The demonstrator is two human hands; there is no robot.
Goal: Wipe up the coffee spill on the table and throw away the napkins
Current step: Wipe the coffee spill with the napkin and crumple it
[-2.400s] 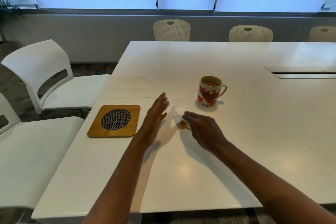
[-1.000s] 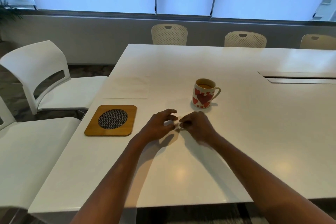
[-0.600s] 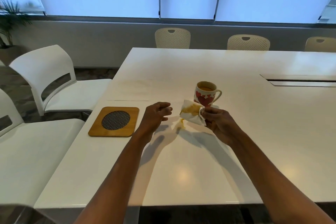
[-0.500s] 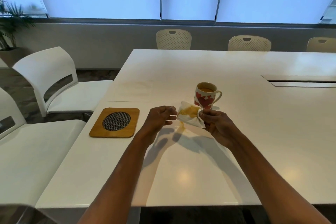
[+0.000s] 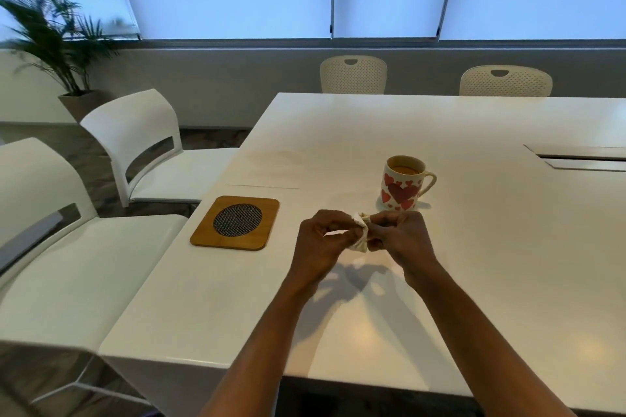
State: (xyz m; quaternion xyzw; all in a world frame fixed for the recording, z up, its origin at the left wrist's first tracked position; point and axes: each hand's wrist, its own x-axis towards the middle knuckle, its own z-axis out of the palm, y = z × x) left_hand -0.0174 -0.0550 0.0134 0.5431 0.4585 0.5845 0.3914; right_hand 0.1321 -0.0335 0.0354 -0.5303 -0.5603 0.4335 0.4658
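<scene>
A crumpled white napkin (image 5: 359, 233) with a coffee stain is held above the white table (image 5: 474, 264), between both hands. My left hand (image 5: 321, 240) pinches its left side and my right hand (image 5: 399, 237) grips its right side. Most of the napkin is hidden by my fingers. A white mug with red hearts (image 5: 403, 184), holding coffee, stands just behind my hands. I see no spill on the tabletop under my hands.
A wooden trivet with a round mesh centre (image 5: 236, 222) lies left of my hands near the table edge. Two white chairs (image 5: 142, 152) stand on the left. Perforated chairs (image 5: 353, 74) line the far side. A cable slot (image 5: 582, 159) is at right. A potted plant (image 5: 54, 34) stands far left.
My right hand lifted the stained napkin off the table. My left hand then closed on it too, and the napkin is now bunched small between both hands. The view shifted left.
</scene>
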